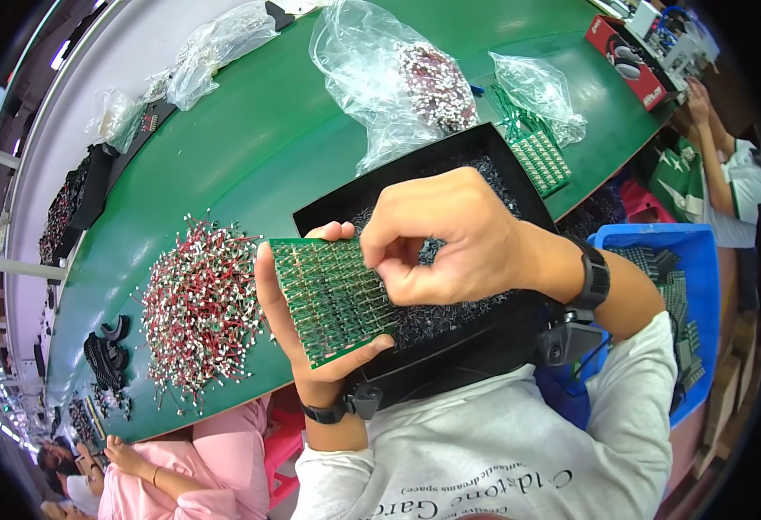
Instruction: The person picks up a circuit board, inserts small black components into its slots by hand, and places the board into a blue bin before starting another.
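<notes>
My left hand (321,374) grips a green circuit board panel (333,303) by its edges, thumb along the near side and fingers round the left and far edges. Rows of small components cover the panel, which is held tilted above a black tray (519,166). Over the panel's right part, my right hand (454,230) is closed in a pinch, its fingertips at the board's surface. Whatever may be between those fingertips is hidden. Many small black parts (445,319) lie in the tray beneath both hands.
Left of the tray is a heap of red-and-white wired parts (202,308). Behind it stand a clear bag of similar parts (437,87) and more green boards (541,163). A blue bin (701,260) holding boards is at right. Co-workers sit at both sides.
</notes>
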`<state>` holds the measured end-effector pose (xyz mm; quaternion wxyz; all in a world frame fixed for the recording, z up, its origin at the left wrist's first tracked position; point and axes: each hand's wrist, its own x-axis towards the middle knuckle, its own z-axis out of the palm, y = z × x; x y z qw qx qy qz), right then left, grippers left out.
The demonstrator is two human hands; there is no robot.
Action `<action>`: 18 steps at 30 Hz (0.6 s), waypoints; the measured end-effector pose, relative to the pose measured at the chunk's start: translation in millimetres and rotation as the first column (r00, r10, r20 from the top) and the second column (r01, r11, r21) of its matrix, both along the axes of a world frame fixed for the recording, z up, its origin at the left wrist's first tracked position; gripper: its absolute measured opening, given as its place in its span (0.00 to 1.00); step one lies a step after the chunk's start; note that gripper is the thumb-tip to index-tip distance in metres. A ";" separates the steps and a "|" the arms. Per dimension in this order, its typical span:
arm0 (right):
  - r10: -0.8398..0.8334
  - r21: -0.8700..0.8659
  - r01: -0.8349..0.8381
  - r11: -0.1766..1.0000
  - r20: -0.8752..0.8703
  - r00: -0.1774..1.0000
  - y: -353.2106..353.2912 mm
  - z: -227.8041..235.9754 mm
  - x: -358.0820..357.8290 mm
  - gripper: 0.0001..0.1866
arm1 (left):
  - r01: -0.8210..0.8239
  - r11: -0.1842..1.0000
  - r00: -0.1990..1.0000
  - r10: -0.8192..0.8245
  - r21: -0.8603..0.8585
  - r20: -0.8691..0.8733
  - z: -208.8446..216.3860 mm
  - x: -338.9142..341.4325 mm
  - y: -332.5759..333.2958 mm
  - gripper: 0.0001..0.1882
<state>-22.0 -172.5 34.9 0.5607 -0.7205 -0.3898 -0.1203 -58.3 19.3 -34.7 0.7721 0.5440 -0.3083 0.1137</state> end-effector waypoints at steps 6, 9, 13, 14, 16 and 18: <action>-0.013 -0.054 0.026 0.998 0.217 0.976 4.7 -6.9 2.7 0.09 | 0.003 1.000 1.000 -0.003 0.007 0.019 -0.6 0.8 0.5 0.69; 0.020 0.020 -0.026 0.999 0.244 0.969 9.3 -7.2 -0.4 0.09 | -0.002 1.000 1.000 0.002 -0.016 0.010 0.2 0.2 -1.8 0.69; 0.040 -0.043 -0.030 0.999 0.241 0.970 13.2 -8.8 -1.4 0.11 | -0.011 1.000 0.999 0.010 0.016 0.050 0.1 2.8 -4.1 0.69; 0.039 -0.042 -0.030 0.999 0.241 0.970 13.5 -10.0 -1.1 0.11 | -0.023 1.000 0.998 0.021 0.022 0.054 -0.4 2.6 -4.0 0.69; 0.057 -0.073 -0.040 0.997 0.247 0.967 14.3 -11.8 -0.6 0.10 | -0.037 0.999 0.998 0.035 0.027 0.057 -1.8 2.3 -3.4 0.69; 0.058 -0.077 -0.039 0.996 0.252 0.966 14.9 -11.1 0.2 0.10 | -0.035 0.999 0.998 0.033 0.029 0.062 -3.5 2.3 -3.8 0.69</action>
